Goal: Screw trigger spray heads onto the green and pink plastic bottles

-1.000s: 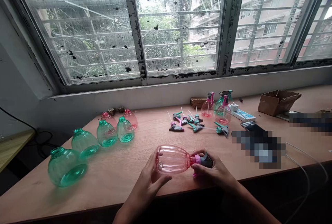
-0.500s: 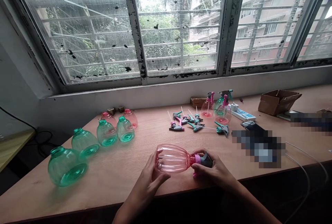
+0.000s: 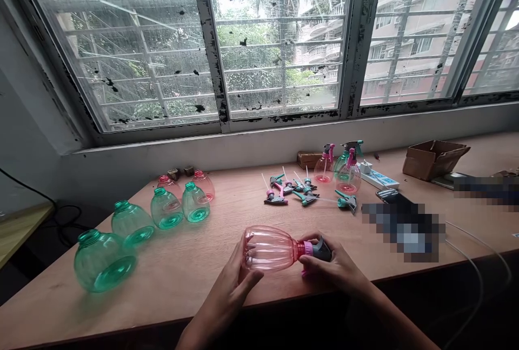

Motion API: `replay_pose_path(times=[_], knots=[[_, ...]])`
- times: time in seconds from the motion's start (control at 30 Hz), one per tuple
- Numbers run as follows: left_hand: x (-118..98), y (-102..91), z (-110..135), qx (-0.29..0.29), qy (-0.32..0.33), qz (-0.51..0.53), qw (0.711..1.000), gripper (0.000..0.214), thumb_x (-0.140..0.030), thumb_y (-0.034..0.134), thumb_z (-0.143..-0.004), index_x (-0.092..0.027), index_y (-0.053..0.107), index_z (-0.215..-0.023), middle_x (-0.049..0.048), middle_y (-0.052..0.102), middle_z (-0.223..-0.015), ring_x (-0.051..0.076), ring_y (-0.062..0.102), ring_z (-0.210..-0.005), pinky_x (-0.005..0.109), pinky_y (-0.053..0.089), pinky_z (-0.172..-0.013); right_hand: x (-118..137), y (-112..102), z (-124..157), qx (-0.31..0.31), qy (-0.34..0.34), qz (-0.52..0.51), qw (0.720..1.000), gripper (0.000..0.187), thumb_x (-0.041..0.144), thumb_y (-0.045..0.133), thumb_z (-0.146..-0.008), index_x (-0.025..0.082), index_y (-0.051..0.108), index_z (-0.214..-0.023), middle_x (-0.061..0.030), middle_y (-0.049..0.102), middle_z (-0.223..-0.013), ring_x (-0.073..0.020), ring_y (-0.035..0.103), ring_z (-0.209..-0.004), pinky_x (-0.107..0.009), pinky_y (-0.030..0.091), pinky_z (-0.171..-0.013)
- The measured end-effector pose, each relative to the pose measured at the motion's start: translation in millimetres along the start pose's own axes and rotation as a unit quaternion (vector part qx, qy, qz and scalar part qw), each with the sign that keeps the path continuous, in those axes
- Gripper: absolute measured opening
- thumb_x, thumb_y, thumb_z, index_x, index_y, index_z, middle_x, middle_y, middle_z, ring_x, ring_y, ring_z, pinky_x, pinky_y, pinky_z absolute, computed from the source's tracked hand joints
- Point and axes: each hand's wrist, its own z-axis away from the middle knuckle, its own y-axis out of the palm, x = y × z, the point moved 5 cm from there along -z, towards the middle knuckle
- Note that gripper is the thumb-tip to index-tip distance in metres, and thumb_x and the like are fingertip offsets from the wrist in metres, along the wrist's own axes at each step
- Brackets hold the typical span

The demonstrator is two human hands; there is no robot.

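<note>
A pink see-through bottle lies on its side over the wooden table, near the front edge. My left hand wraps round its round body from below. My right hand is closed on the grey and pink spray head fitted at the bottle's neck. Beyond them lies a heap of loose spray heads with thin tubes. Three finished spray bottles stand upright behind that heap.
Several green bottles and two pink ones without heads stand at the left. A cardboard box, a white power strip and a small brown box sit at the back right. A clear tube curves off the right edge.
The pink bottle has turned slightly in my hands; my left fingers have shifted on its body. Everything else stays where it was.
</note>
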Motion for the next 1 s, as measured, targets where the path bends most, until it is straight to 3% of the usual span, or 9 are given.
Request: replay_pose_path(times=[0.1,0.23,0.33,0.47,0.57,0.7,0.87,1.0], knots=[[-0.5,0.7,0.9,-0.004,0.003,-0.018,1.000,0.082,-0.048,0.060,-0.093,-0.024,0.017,-0.159,0.0102,0.030,-0.163,0.033,0.032,-0.147,0.050,0.021,-0.122,0.7,-1.3,-0.5,-0.011,0.004,-0.008,1.000,0.034,0.037,0.082,-0.081,0.018,0.066,-0.104,-0.0001,0.064,-0.083,-0.0149,0.065,-0.065,-0.033,0.064,-0.063],[-0.4,3.6,3.2,-0.017,0.021,-0.046,0.999,0.087,-0.040,0.060,-0.094,-0.033,0.002,-0.159,0.0066,0.024,-0.165,0.030,0.035,-0.146,0.050,0.021,-0.122,2.3,-1.7,-1.5,-0.020,0.003,-0.012,1.000,0.035,0.038,0.083,-0.080,0.018,0.065,-0.103,0.0008,0.065,-0.081,-0.0146,0.067,-0.063,-0.031,0.064,-0.063],[-1.3,4.7,3.5,-0.014,0.018,-0.044,0.999,0.094,-0.041,0.063,-0.093,-0.032,-0.003,-0.158,0.0092,0.026,-0.164,0.031,0.039,-0.144,0.050,0.022,-0.122,2.8,0.0,-1.7,-0.010,0.000,-0.008,1.000,0.034,0.038,0.082,-0.080,0.018,0.066,-0.103,0.0005,0.065,-0.082,-0.0149,0.067,-0.064,-0.031,0.064,-0.063],[-6.2,3.6,0.7,0.003,0.013,-0.019,1.000,0.085,-0.049,0.058,-0.094,-0.022,0.011,-0.159,0.0140,0.038,-0.159,0.033,0.043,-0.141,0.049,0.026,-0.121,2.4,1.4,-1.5,-0.001,-0.003,-0.004,1.000,0.034,0.037,0.083,-0.079,0.019,0.067,-0.103,0.0005,0.064,-0.083,-0.0147,0.065,-0.066,-0.032,0.064,-0.064],[-5.2,1.9,-0.6,-0.004,0.011,-0.026,1.000,0.078,-0.048,0.058,-0.094,-0.022,0.020,-0.158,0.0116,0.041,-0.157,0.033,0.037,-0.145,0.048,0.023,-0.122,2.5,1.1,-1.6,-0.004,0.001,-0.009,1.000,0.034,0.038,0.083,-0.080,0.019,0.066,-0.104,0.0005,0.065,-0.083,-0.0148,0.066,-0.066,-0.033,0.064,-0.064],[3.0,1.5,0.8,-0.028,0.016,-0.044,0.999,0.083,-0.041,0.062,-0.093,-0.030,0.013,-0.158,0.0077,0.028,-0.164,0.031,0.031,-0.148,0.049,0.020,-0.123,4.0,0.0,-1.3,-0.015,0.004,-0.006,1.000,0.035,0.039,0.083,-0.079,0.018,0.066,-0.102,0.0010,0.065,-0.081,-0.0151,0.067,-0.063,-0.032,0.064,-0.063],[-2.1,4.6,2.8,-0.011,-0.001,-0.005,1.000,0.093,-0.038,0.067,-0.090,-0.028,0.005,-0.159,0.0103,0.049,-0.152,0.030,0.040,-0.143,0.048,0.025,-0.121,3.4,1.2,-0.5,-0.008,0.002,-0.003,1.000,0.036,0.040,0.082,-0.079,0.018,0.066,-0.103,-0.0001,0.065,-0.084,-0.0158,0.066,-0.066,-0.033,0.064,-0.064],[-13.7,3.7,1.9,0.001,-0.009,0.022,1.000,0.085,-0.041,0.067,-0.089,-0.023,0.020,-0.157,0.0131,0.048,-0.152,0.032,0.047,-0.138,0.046,0.032,-0.118,1.9,1.4,-0.2,-0.008,0.007,-0.001,1.000,0.037,0.040,0.084,-0.077,0.019,0.067,-0.102,-0.0007,0.064,-0.084,-0.0158,0.064,-0.067,-0.034,0.065,-0.064]])
